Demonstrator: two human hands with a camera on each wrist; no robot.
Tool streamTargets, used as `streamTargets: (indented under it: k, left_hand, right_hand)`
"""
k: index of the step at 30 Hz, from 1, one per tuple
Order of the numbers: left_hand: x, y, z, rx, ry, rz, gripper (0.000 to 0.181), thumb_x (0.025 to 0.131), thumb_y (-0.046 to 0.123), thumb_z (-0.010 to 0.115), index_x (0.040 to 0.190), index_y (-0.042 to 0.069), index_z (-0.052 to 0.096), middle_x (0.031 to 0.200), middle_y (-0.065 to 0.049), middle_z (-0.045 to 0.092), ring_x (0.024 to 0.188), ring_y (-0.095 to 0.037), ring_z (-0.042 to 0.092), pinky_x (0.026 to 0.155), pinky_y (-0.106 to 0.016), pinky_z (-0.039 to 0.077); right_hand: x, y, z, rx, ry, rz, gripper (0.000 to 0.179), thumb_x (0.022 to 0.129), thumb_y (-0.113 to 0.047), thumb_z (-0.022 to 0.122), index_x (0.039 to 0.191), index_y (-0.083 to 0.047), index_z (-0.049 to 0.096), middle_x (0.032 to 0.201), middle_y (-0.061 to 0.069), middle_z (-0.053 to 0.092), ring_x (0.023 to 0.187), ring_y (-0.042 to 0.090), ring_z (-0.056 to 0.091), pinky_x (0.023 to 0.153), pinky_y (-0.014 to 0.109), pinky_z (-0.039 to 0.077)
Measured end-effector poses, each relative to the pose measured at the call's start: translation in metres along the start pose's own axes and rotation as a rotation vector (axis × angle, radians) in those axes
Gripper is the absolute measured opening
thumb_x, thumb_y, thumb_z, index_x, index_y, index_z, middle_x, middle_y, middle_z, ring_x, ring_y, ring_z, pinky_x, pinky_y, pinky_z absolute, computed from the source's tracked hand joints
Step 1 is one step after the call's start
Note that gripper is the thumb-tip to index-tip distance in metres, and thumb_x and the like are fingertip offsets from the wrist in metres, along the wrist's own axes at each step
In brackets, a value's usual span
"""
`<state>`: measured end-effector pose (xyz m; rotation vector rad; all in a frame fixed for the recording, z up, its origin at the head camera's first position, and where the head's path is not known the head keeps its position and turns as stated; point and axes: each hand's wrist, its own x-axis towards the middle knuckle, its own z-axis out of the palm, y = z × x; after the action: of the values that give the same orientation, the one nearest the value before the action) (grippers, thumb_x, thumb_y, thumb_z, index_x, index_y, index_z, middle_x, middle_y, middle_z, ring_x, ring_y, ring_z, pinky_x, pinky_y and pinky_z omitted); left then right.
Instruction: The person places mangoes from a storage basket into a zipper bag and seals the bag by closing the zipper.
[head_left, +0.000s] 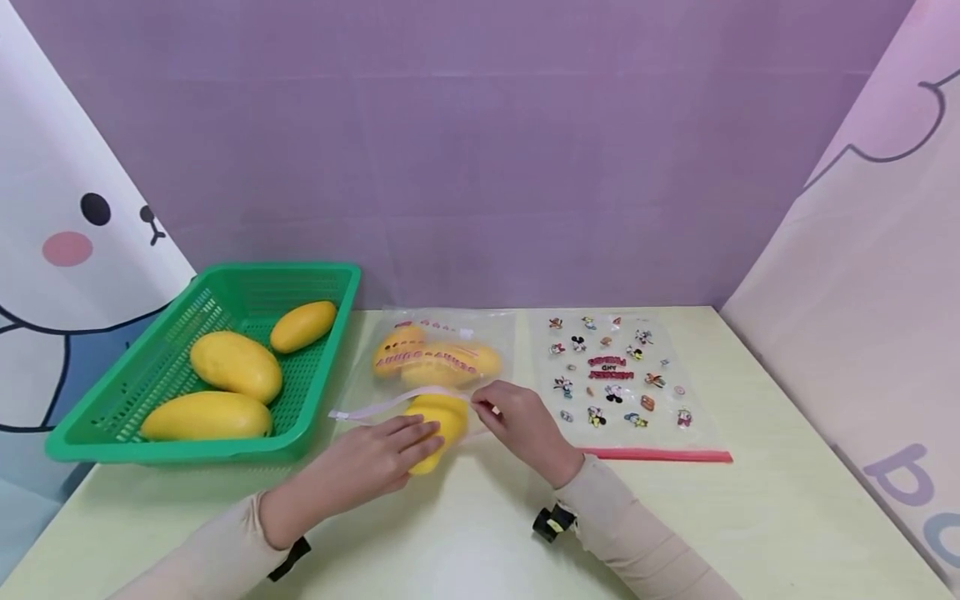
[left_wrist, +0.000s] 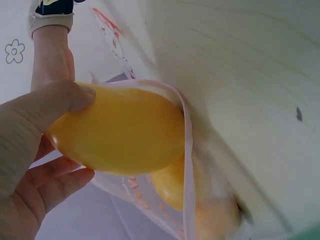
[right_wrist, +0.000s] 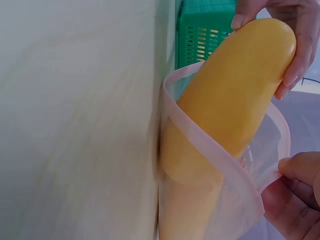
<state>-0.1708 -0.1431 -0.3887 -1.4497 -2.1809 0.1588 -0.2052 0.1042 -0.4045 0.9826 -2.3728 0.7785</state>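
A yellow mango (head_left: 442, 421) is held by my left hand (head_left: 378, 454), thumb on one side and fingers on the other. Its far end is inside the mouth of a clear zip bag (head_left: 498, 333) with a pale pink edge. My right hand (head_left: 525, 425) pinches that edge at the bag's right side, as the right wrist view shows, where the bag's rim (right_wrist: 220, 160) spreads around the mango. Deeper in the bag lie several more mangoes (head_left: 438, 367), seen through the printed plastic. One of these mangoes (left_wrist: 170, 187) shows just beyond the held one in the left wrist view.
A green plastic basket (head_left: 322, 367) stands at the left with three mangoes (head_left: 236, 367) in it. To the right lies a flat clear zip bag (head_left: 622, 358) printed with cartoon figures, its red zip strip (head_left: 660, 455) toward me. A purple backdrop (head_left: 480, 167) rises behind the table.
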Motion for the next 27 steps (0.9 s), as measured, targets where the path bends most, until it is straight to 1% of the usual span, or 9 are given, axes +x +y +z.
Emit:
streamTargets:
  k: [6, 11, 15, 20, 27]
  left_hand:
    - [0.002, 0.002, 0.004, 0.003, -0.030, -0.039, 0.052, 0.071, 0.024, 0.080, 0.119, 0.011, 0.065, 0.120, -0.005, 0.064, 0.105, -0.021, 0.062, 0.078, -0.027, 0.053]
    - [0.004, 0.002, 0.008, 0.016, -0.025, -0.039, 0.052, 0.071, 0.023, 0.080, 0.120, 0.010, 0.065, 0.121, -0.005, 0.064, 0.106, -0.021, 0.062, 0.080, -0.027, 0.053]
    - [0.006, 0.001, 0.013, 0.026, 0.006, -0.028, 0.052, 0.070, 0.019, 0.080, 0.119, 0.010, 0.066, 0.119, -0.005, 0.065, 0.105, -0.021, 0.062, 0.080, -0.027, 0.053]
    - [0.009, 0.002, 0.018, 0.030, 0.042, -0.025, 0.052, 0.068, 0.014, 0.081, 0.117, 0.009, 0.066, 0.117, -0.005, 0.066, 0.105, -0.021, 0.063, 0.077, -0.025, 0.053]
    - [0.013, 0.001, 0.022, 0.049, 0.076, -0.037, 0.054, 0.065, 0.010, 0.084, 0.116, 0.008, 0.065, 0.115, -0.005, 0.066, 0.105, -0.022, 0.062, 0.076, -0.025, 0.054]
  right_hand:
    - [0.000, 0.000, 0.001, -0.013, 0.004, 0.003, 0.004, 0.084, -0.005, 0.068, 0.087, -0.006, 0.070, 0.083, 0.002, 0.068, 0.072, 0.010, 0.061, 0.066, 0.017, 0.051]
    - [0.000, 0.000, 0.000, -0.023, 0.010, -0.007, 0.005, 0.084, -0.004, 0.068, 0.087, -0.007, 0.070, 0.084, 0.002, 0.068, 0.073, 0.010, 0.063, 0.067, 0.019, 0.052]
    - [0.000, 0.000, 0.000, -0.022, 0.012, -0.015, 0.004, 0.084, -0.004, 0.068, 0.087, -0.006, 0.070, 0.083, 0.002, 0.068, 0.072, 0.010, 0.062, 0.066, 0.019, 0.052]
    - [-0.001, -0.001, 0.000, -0.022, 0.011, -0.020, 0.005, 0.084, -0.004, 0.068, 0.088, -0.006, 0.070, 0.084, 0.002, 0.068, 0.072, 0.010, 0.062, 0.066, 0.018, 0.051]
    - [0.000, 0.001, 0.001, -0.028, 0.010, -0.011, 0.005, 0.084, -0.004, 0.068, 0.088, -0.006, 0.069, 0.084, 0.002, 0.069, 0.075, 0.010, 0.064, 0.068, 0.018, 0.052]
